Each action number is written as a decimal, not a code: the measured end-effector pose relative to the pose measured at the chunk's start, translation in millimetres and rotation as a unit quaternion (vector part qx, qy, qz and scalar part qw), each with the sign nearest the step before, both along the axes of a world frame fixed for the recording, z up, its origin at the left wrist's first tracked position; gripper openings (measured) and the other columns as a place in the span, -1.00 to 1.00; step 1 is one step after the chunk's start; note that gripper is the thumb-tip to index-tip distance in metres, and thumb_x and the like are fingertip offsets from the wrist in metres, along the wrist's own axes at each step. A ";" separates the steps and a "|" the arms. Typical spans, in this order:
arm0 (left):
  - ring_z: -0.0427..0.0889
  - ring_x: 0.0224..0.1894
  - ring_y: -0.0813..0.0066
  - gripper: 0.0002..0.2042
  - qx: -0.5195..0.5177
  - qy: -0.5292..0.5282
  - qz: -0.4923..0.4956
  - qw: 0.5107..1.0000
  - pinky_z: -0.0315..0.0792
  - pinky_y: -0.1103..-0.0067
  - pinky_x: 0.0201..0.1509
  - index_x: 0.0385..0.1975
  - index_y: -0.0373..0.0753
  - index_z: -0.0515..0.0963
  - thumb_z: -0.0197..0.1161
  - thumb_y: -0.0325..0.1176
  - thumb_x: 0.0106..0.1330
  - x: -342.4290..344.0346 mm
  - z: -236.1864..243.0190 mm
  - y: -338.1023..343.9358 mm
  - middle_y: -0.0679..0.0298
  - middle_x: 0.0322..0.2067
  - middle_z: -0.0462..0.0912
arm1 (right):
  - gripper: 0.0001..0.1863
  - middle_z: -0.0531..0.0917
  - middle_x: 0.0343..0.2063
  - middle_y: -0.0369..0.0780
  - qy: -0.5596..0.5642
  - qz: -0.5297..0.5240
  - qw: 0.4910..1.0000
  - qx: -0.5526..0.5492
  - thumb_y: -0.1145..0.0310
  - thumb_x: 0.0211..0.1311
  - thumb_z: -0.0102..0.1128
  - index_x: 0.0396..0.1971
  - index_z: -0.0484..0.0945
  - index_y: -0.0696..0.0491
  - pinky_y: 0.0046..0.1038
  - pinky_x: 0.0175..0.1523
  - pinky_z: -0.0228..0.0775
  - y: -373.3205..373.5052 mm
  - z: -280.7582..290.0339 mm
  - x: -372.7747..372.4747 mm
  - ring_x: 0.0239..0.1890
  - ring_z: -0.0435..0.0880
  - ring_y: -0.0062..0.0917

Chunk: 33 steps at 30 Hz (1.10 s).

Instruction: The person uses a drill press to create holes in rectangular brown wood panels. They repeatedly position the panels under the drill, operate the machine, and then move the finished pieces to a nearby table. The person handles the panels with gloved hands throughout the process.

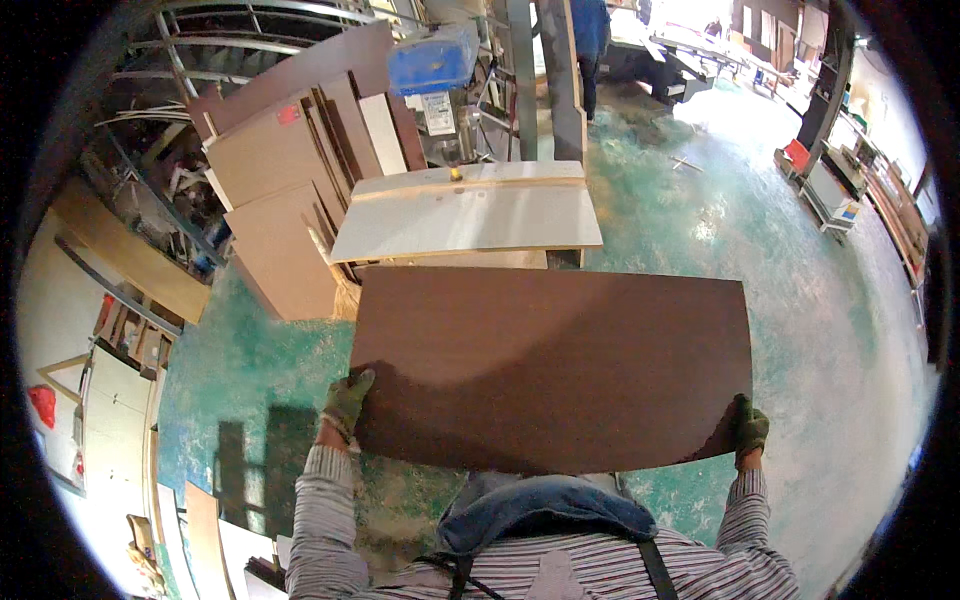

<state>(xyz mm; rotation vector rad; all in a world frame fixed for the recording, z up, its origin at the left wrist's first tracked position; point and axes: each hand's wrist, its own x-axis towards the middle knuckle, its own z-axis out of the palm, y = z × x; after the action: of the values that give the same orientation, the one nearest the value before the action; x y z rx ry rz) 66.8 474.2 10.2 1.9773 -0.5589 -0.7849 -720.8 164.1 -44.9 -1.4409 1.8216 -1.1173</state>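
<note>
A wide dark brown wood panel (pixel 560 360) spans the space before my body, held level or nearly so. At its left edge, near the lower corner, my gloved left hand (pixel 347 398) is closed with the thumb over the top face. My right hand (pixel 750 428), in the same dark green kind of glove, grips the right edge close to the lower corner. The fingers under the panel are hidden. Just beyond the far edge stands a workbench with a pale grey top board (pixel 470 220); whether the panel touches it I cannot tell.
Several brown boards (pixel 270 160) lean in a stack at the left of the bench. A blue bin-like object (pixel 433 60) sits behind it. A person (pixel 590 45) stands at the back near a post (pixel 563 80). On the right, a white cart (pixel 830 190) stands on the green floor (pixel 650 190).
</note>
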 end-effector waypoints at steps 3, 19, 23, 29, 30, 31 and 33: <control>0.66 0.04 0.21 -0.33 0.034 0.000 0.014 0.999 0.54 0.34 0.12 0.09 -0.45 0.58 0.43 0.09 0.24 6.2 -20.5 -50.2 0.03 0.02 0.68 | -0.51 0.55 -0.65 -0.37 -0.074 -0.022 0.995 0.069 -0.01 0.38 0.29 -0.62 0.59 0.07 -0.46 -0.51 0.24 -17.0 1.7 -7.8 -0.59 0.41 -0.68; 0.67 -0.09 0.21 -0.33 0.080 0.058 0.006 0.995 0.56 0.35 0.01 0.02 -0.47 0.60 0.43 0.11 0.23 5.3 -63.9 -297.6 0.04 -0.10 0.71 | -0.71 0.72 -0.20 -0.17 -0.254 0.023 0.947 0.193 0.37 0.25 0.30 -0.08 0.62 0.18 -0.34 -0.11 0.63 -250.4 -1.8 3.7 -0.21 0.72 -0.35; 0.68 -0.13 0.24 -0.39 0.129 0.014 -0.017 0.991 0.55 0.38 -0.02 -0.03 -0.44 0.63 0.38 0.10 0.28 -8.5 -47.0 -315.8 0.06 -0.15 0.73 | -0.72 0.72 -0.12 -0.18 -0.287 0.047 0.931 0.220 0.34 0.39 0.16 -0.02 0.62 0.16 -0.35 -0.11 0.66 -273.0 -30.6 -8.2 -0.17 0.73 -0.43; 0.65 -0.10 0.16 -0.37 0.291 -0.192 -0.057 0.936 0.53 0.34 0.02 0.05 -0.47 0.55 0.34 0.09 0.32 19.4 -98.2 -295.4 -0.08 -0.05 0.67 | -0.53 0.56 0.21 -0.27 -0.645 0.243 0.683 0.243 0.14 0.43 0.13 0.27 0.46 -0.08 -0.24 0.30 0.44 -250.8 -92.0 -22.5 0.22 0.54 -0.47; 0.64 -0.08 0.14 -0.36 0.315 -0.199 -0.062 0.926 0.52 0.33 0.04 0.08 -0.47 0.53 0.34 0.07 0.32 23.2 -107.9 -292.8 -0.10 -0.02 0.65 | -0.48 0.50 0.27 -0.27 -0.576 0.065 0.785 0.218 0.08 0.42 0.13 0.31 0.43 -0.11 -0.20 0.37 0.31 -234.2 -98.4 -18.6 0.29 0.45 -0.46; 0.63 -0.06 0.12 -0.35 0.258 -0.199 -0.061 0.943 0.51 0.33 0.05 0.11 -0.47 0.51 0.35 0.06 0.32 27.0 -119.2 -291.0 -0.11 0.00 0.63 | -0.43 0.44 0.33 -0.27 -0.496 -0.101 0.846 0.164 0.02 0.41 0.14 0.35 0.39 -0.14 -0.16 0.45 0.18 -227.8 -111.7 -8.8 0.37 0.36 -0.45; 0.62 -0.04 0.06 -0.35 0.167 -0.120 -0.037 0.978 0.50 0.32 0.08 0.14 -0.48 0.47 0.36 0.03 0.32 25.5 -125.7 -284.2 -0.13 0.03 0.61 | -0.25 0.16 0.51 -0.34 -0.548 -0.247 0.786 0.143 -0.18 0.35 0.13 0.45 0.29 -0.18 -0.13 0.59 -0.25 -211.0 -121.1 10.4 0.54 0.03 -0.42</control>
<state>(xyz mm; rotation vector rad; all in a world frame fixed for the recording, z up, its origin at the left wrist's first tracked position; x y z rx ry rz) 92.3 190.0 -115.4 2.3947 -0.6807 -0.7262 -710.4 -46.9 -166.0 0.0314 1.3490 -1.3966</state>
